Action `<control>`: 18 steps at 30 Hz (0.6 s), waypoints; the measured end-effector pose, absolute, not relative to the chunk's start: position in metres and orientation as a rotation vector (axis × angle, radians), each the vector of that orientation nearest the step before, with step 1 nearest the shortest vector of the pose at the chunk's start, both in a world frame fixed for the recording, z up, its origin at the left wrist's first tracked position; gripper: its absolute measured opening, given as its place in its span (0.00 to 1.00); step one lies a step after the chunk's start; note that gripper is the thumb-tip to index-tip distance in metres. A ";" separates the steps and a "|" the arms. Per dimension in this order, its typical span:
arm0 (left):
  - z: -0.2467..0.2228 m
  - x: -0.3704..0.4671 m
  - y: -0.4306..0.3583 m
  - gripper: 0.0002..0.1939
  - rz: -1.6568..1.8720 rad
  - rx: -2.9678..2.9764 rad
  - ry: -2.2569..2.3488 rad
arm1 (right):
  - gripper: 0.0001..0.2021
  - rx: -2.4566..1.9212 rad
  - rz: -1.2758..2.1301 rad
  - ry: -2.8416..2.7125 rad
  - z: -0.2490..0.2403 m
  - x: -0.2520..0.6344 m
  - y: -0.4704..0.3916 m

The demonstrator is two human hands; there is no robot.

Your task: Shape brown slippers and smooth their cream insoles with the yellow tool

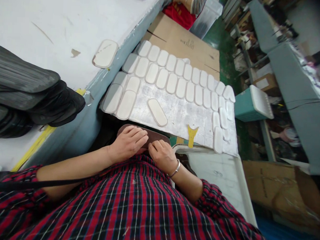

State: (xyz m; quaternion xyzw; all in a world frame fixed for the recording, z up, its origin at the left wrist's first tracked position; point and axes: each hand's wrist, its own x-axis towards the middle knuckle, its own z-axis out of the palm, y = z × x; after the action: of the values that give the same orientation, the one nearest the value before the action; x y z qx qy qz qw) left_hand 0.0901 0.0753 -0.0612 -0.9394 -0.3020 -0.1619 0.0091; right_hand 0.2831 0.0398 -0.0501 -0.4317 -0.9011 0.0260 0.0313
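Evidently, left hand (130, 140) and right hand (162, 155) grip brown pad (153, 135), presumably steadying it; white pads (171, 83) at one o'clock, rowed seemingly for access

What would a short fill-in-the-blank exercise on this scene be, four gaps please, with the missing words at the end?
1. The left hand and the right hand both touch a panel whose colour is ____.
2. The forked piece at the near edge of the silver board is coloured ____.
3. Of the two hands, the one with the bracelet is the ____ one.
4. The stack of dark pieces is on the picture's ____ side.

Missing words: brown; yellow; right; left.
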 end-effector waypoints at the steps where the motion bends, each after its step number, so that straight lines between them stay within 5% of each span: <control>1: -0.063 0.090 0.075 0.15 -0.513 -2.940 -1.001 | 0.09 -1.298 0.071 -2.785 -0.053 0.285 0.040; 18: -0.080 0.091 0.072 0.24 -0.584 -2.966 -1.276 | 0.09 -1.271 -0.010 -2.315 -0.079 0.296 0.033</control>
State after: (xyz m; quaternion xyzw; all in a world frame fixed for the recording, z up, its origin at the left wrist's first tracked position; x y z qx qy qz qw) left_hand 0.0909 0.0724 -0.0798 -0.9017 -0.3879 -0.1776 -0.0698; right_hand 0.2963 0.0333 -0.0786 -0.4663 -0.8493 -0.0036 0.2475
